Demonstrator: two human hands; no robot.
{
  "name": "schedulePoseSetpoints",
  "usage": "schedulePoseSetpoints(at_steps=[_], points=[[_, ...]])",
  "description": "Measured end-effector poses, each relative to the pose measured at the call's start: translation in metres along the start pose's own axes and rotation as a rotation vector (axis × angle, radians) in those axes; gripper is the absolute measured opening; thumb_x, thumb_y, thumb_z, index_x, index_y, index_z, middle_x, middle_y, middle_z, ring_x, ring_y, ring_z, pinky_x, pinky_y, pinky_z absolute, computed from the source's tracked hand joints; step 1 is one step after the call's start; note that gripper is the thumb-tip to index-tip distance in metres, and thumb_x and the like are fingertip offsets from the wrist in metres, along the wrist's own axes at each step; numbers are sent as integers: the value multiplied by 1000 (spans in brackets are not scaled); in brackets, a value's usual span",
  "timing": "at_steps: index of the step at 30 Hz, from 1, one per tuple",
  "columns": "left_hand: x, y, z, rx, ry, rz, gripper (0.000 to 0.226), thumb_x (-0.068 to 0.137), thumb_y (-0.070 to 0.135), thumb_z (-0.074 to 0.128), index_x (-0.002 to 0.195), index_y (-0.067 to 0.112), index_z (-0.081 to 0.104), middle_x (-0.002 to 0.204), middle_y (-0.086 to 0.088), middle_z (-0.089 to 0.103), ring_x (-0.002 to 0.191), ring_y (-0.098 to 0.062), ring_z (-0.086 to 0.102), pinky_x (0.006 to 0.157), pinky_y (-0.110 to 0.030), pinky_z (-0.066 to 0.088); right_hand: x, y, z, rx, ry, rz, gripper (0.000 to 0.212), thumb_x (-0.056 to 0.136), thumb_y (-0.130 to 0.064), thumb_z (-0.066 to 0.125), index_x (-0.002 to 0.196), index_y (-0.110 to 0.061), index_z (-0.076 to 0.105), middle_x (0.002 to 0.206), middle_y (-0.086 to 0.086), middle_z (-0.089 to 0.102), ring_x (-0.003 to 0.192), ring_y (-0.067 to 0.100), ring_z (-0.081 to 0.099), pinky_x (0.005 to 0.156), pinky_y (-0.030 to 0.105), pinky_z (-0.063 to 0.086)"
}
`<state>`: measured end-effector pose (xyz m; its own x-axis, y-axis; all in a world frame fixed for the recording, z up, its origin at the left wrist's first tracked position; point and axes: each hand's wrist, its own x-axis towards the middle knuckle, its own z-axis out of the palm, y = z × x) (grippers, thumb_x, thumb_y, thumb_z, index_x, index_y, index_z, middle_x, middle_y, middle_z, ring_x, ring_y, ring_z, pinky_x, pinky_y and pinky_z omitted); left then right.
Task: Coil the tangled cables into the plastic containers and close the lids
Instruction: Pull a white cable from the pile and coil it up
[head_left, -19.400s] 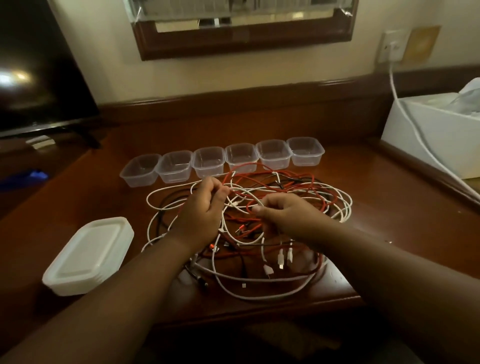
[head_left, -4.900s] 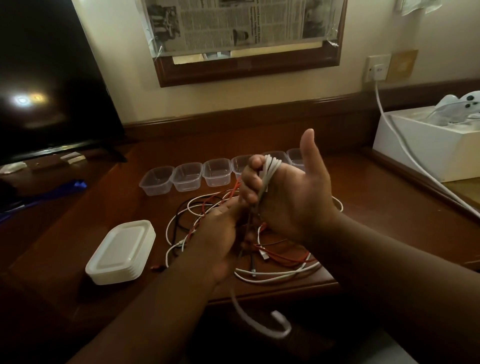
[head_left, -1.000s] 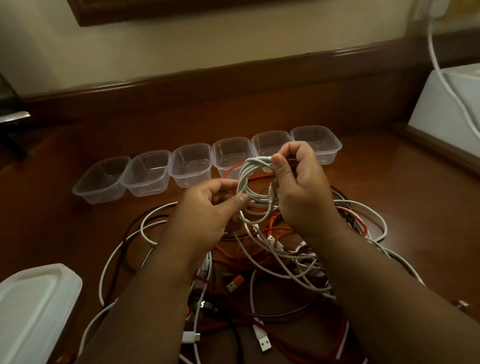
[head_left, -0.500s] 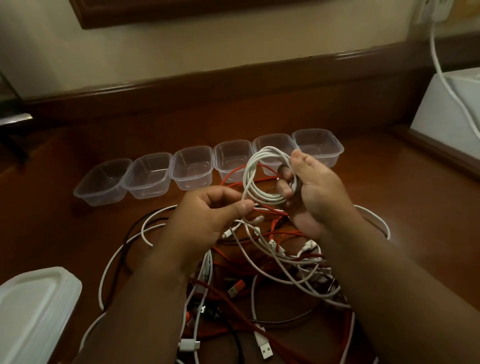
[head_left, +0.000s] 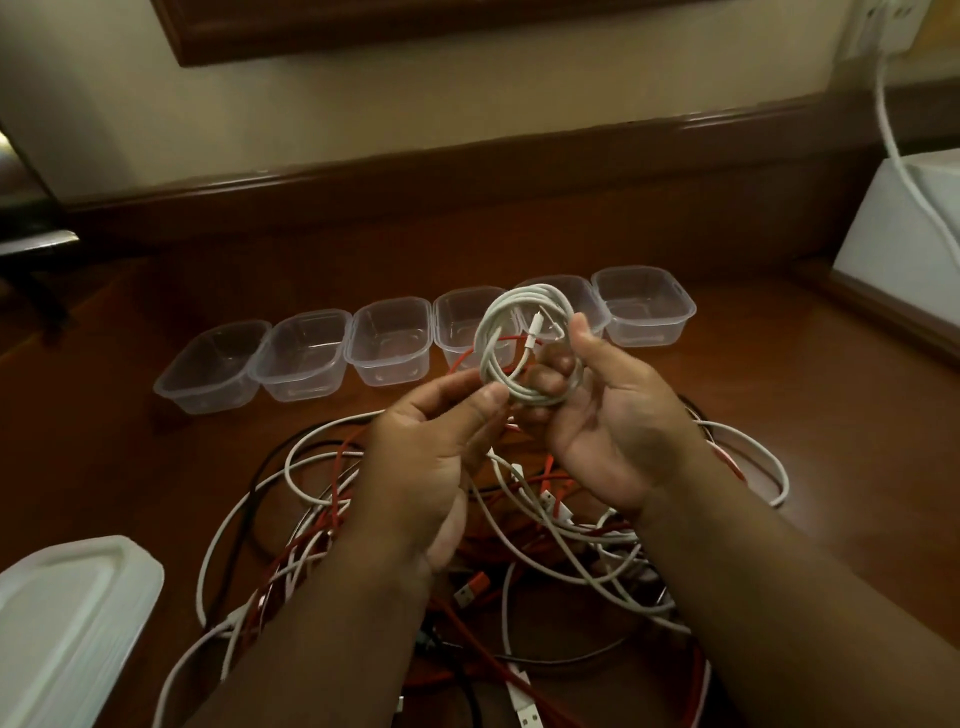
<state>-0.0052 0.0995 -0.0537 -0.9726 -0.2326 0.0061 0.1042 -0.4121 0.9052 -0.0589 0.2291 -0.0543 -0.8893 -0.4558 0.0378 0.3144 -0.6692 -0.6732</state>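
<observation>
Head view: holding a coiled white charging cable (head_left: 524, 345) upright on the curled fingers of the right hand (head_left: 605, 410), thumb pressing its rim to keep the loops from springing apart. Pinching the coil's lower left edge with the left hand (head_left: 441, 441), possibly tucking the loose end, though blurred. Hovering above the tangled red, white and black cables (head_left: 545, 519), near six clear plastic containers (head_left: 389, 338). Sitting tighter and slightly higher than half a second ago.

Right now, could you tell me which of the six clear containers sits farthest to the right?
The end container, just right of the white cable coil held by the right hand; five others extend leftward.
</observation>
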Motion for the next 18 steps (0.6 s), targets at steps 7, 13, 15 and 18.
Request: schedulePoseSetpoints(at_steps=[7, 13, 15, 18], points=[[-7, -3, 7, 166, 97, 230, 22, 93, 0, 59, 99, 15, 73, 100, -8, 76, 99, -25, 72, 89, -42, 56, -4, 8, 8, -234, 86, -91, 22, 97, -20, 52, 111, -3, 57, 84, 10, 69, 78, 20, 70, 72, 37, 59], [-1, -7, 6, 57, 187, 246, 25, 94, -3, 55, 98, 15, 71, 99, -11, 75, 101, -27, 71, 99, -50, 52, -2, 10, 3, -685, 156, -186, 20, 98, -22, 56, 117, -25, 57, 99, -1, 73, 94, 10, 71, 85, 32, 58], [-1, -9, 6, 53, 182, 287, 26, 93, -2, 56, 98, 19, 72, 98, -8, 75, 101, -25, 70, 97, -46, 53, -3, 9, 4, -823, 140, -196, 16, 100, -24, 52, 110, -28, 64, 96, -4, 74, 92, 8, 70, 85, 33, 57], [-1, -13, 3, 89, 146, 364, 23, 94, 1, 57, 98, 20, 70, 95, -3, 73, 97, -21, 69, 90, -39, 53, -3, 13, 5, -886, 153, -148, 17, 102, -28, 48, 103, -30, 65, 94, 3, 71, 90, 17, 67, 90, 47, 56]])
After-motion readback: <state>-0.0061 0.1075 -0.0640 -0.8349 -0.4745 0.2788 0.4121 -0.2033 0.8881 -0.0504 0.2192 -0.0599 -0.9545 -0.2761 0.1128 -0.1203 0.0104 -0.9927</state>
